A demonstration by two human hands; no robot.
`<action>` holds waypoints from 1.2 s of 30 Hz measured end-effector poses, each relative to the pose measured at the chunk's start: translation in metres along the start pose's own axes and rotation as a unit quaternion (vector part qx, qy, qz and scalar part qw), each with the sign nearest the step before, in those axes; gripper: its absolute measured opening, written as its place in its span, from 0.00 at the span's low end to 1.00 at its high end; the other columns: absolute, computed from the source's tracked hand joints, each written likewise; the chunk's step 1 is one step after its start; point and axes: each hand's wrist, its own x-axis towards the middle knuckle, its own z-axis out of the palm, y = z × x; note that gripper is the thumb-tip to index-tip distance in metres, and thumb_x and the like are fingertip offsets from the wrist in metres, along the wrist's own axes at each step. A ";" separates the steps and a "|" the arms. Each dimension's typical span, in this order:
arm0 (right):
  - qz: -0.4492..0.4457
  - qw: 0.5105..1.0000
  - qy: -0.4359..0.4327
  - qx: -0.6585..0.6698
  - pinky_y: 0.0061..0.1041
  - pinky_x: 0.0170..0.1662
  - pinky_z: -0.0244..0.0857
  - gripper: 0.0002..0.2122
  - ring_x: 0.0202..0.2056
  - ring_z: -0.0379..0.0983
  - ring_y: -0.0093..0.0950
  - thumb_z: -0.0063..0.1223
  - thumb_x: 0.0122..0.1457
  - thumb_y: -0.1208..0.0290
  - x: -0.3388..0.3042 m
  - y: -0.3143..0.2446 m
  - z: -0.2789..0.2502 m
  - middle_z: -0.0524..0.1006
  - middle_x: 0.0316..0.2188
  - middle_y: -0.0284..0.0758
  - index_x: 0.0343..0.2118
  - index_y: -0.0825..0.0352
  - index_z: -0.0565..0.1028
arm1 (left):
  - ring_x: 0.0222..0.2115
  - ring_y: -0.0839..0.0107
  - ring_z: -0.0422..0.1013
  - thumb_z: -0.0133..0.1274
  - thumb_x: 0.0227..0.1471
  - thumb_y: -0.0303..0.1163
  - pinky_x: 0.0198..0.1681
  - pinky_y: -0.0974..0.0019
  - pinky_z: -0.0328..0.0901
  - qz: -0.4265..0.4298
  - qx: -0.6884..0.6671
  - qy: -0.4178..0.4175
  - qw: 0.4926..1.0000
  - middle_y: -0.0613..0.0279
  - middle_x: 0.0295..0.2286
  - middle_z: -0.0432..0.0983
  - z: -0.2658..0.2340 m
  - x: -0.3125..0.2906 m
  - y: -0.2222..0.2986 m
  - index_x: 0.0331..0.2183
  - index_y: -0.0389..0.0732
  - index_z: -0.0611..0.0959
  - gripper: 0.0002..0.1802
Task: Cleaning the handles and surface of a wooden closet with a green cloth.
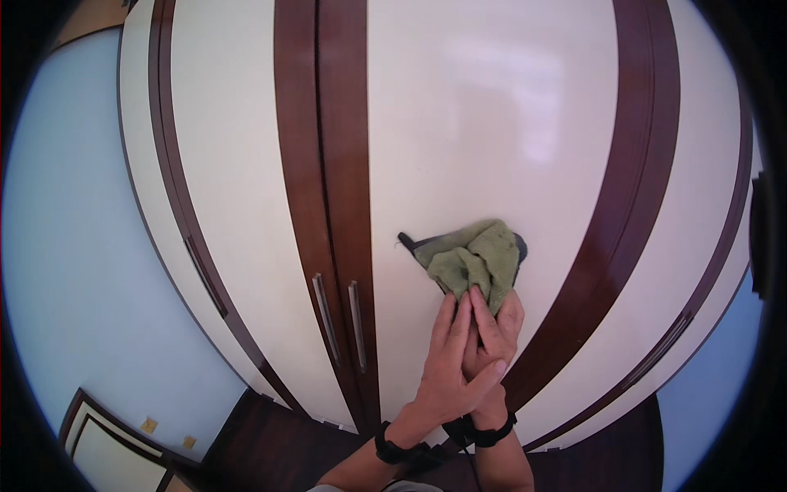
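Just right of centre in the frame, the right hand (500,324) presses a bunched green cloth (475,261) flat against the cream wardrobe door (492,123), with the left hand (449,361) laid over it, fingers straight and close together; neither hand pinches, both bear down; the wiping stroke looks to be mid-pass. The next move, by my judgement, calls for steady pressure while sliding the cloth across the glossy panel, keeping clear of the metal handles (340,320) at lower centre.

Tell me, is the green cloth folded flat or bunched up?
Bunched up: the cloth shows thick rumpled folds where both hands press it on the door.
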 end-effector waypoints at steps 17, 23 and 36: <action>-0.173 0.973 -0.143 0.049 0.39 0.56 0.63 0.18 0.61 0.70 0.39 0.63 0.52 0.68 0.131 -0.024 -0.087 0.76 0.65 0.38 0.48 0.64 0.86 | 0.68 0.59 0.59 0.51 0.66 0.54 0.70 0.57 0.54 -0.059 -0.177 0.216 0.958 0.50 0.68 0.58 0.050 0.040 0.110 0.73 0.30 0.53 0.50; -0.167 0.970 -0.145 0.098 0.38 0.56 0.64 0.18 0.62 0.69 0.39 0.62 0.54 0.68 0.097 -0.008 -0.062 0.74 0.66 0.37 0.49 0.64 0.85 | 0.66 0.59 0.61 0.50 0.66 0.50 0.69 0.58 0.56 -0.057 -0.209 0.236 0.947 0.50 0.67 0.60 0.055 0.028 0.075 0.72 0.31 0.55 0.47; -0.006 0.995 0.003 0.104 0.39 0.53 0.74 0.18 0.51 0.78 0.47 0.68 0.53 0.77 0.038 0.067 -0.137 0.77 0.56 0.49 0.49 0.60 0.87 | 0.73 0.51 0.48 0.56 0.63 0.57 0.74 0.50 0.47 -0.043 -0.048 0.083 0.994 0.43 0.73 0.46 0.132 0.002 0.083 0.73 0.30 0.58 0.53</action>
